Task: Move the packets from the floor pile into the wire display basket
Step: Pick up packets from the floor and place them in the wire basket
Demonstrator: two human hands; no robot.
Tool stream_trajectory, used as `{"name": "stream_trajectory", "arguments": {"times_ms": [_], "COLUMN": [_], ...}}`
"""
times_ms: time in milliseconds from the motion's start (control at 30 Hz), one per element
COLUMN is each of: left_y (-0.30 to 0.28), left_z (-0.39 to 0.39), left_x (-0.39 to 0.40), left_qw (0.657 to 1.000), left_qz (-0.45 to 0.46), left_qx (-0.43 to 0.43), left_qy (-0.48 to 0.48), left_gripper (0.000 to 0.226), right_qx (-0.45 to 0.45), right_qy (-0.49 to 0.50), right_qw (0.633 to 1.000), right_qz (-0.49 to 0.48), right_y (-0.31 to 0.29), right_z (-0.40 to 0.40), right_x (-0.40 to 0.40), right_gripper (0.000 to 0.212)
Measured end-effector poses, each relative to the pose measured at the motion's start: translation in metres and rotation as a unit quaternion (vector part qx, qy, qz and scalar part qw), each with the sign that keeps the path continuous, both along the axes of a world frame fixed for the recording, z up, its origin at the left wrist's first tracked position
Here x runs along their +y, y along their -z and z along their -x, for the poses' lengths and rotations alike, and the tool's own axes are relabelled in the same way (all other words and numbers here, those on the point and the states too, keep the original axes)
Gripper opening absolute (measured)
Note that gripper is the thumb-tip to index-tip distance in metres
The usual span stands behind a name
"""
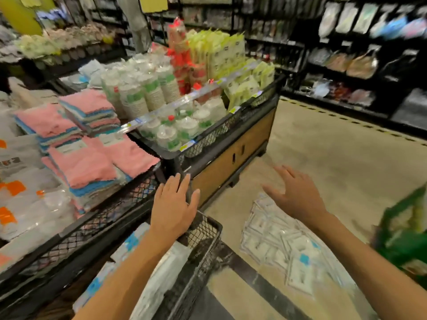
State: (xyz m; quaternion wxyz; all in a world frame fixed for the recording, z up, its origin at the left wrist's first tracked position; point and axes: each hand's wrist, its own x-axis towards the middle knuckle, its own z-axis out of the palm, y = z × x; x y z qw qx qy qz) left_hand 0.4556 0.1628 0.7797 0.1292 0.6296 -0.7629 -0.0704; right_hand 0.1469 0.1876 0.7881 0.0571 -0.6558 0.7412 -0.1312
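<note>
Wire display basket [208, 229], floor packets [279, 245]: labels blurred, unreadable.

- Left hand [172, 210]: back up, palm down, fingers straight and close together, thumb spread out to the right side.
- Left forearm: bare, rising from the lower left edge, wrist straight in line with the hand.
- Right hand [298, 196]: back up, fingers spread and slightly bent, thumb stretched out to the left; nothing gripped.
- Right forearm: bare, slanting in from the lower right edge, wrist a little bent.
- Both hands well apart, left one lower and nearer the body's midline, right one reaching further out.
</note>
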Motion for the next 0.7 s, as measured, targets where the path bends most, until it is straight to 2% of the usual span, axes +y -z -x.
{"name": "stream_trajectory", "arguments": {"times_ms": [500,700], "left_y": [0.05,0.09], "left_z": [0.292,0.363], "left_x": [-0.037,-0.056], "left_qw": [0.979,0.961], "left_qz": [-0.07,-0.125], "left_qx": [-0.023,-0.054], "left_qy": [0.191,0.241], "left_gripper": [0.061,0.073], "right_qx": [-0.017,-0.017], "right_qy": [0.208,0.295], "right_qw": [0.977,0.95], "right_qz": [-0.052,-0.105], "right_y": [0.056,0.104], "right_z": [0.272,0.331], "right_x": [0.083,0.115], "right_gripper": [0.078,0.079]}}
